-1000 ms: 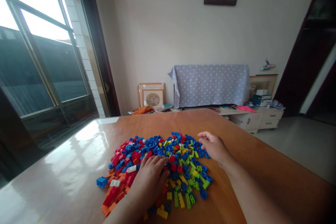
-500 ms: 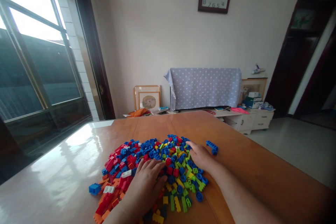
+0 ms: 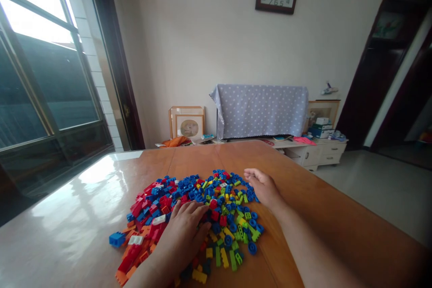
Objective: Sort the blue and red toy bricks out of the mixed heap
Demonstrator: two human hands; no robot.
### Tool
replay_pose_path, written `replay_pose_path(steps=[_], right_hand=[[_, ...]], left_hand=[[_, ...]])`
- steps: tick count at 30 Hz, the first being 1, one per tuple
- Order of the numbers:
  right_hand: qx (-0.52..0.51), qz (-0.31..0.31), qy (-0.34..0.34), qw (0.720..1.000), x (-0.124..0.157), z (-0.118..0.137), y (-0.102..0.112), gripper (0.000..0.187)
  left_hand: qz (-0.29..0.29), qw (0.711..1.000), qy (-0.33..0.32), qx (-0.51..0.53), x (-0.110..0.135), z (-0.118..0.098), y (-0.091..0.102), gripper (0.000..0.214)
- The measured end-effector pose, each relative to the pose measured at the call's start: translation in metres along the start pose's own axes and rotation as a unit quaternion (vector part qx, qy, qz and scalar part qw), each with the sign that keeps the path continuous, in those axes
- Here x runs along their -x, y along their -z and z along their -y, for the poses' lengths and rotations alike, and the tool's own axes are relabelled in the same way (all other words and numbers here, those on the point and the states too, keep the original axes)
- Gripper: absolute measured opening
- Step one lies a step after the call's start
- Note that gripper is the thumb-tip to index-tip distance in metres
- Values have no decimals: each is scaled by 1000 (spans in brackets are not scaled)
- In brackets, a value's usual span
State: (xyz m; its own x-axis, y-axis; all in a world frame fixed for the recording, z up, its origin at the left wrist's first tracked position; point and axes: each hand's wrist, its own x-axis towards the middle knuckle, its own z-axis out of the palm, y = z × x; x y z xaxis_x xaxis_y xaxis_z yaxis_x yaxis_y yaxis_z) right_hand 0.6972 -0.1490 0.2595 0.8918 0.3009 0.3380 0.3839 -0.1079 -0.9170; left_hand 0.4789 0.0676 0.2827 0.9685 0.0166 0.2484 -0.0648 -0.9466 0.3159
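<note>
Loosely, left hand (image 3: 189, 228) fingers extended over bricks (image 3: 165, 201); right hand (image 3: 266, 190) fingers curled, grip unclear; green brick (image 3: 232, 261) points forward lengthwise.

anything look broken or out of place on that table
Nothing clearly stands out as broken or out of place. The toy bricks lie loose and mixed on the table, with one blue brick jutting out at their left edge.

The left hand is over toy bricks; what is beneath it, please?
Beside the left hand, a white brick shows on one side and yellow bricks on the other; whatever its palm covers cannot be seen.
</note>
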Motion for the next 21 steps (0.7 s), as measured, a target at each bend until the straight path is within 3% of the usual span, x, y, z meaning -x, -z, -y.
replay_pose_path(steps=[5,12,16,21], right_hand=[[10,-108,-40,993,-11,-1,33,43],[33,-175,-60,982,-14,-2,50,46],[56,-168,-61,982,-15,-6,52,46],[102,-90,-62,989,-15,-16,43,38]], left_hand=[[-17,1000,-9,-7,1,2,0,38],[-26,1000,-13,-7,1,5,-1,36],[-17,1000,-6,-11,1,2,3,35],[-13,1000,-6,-11,1,2,5,34]])
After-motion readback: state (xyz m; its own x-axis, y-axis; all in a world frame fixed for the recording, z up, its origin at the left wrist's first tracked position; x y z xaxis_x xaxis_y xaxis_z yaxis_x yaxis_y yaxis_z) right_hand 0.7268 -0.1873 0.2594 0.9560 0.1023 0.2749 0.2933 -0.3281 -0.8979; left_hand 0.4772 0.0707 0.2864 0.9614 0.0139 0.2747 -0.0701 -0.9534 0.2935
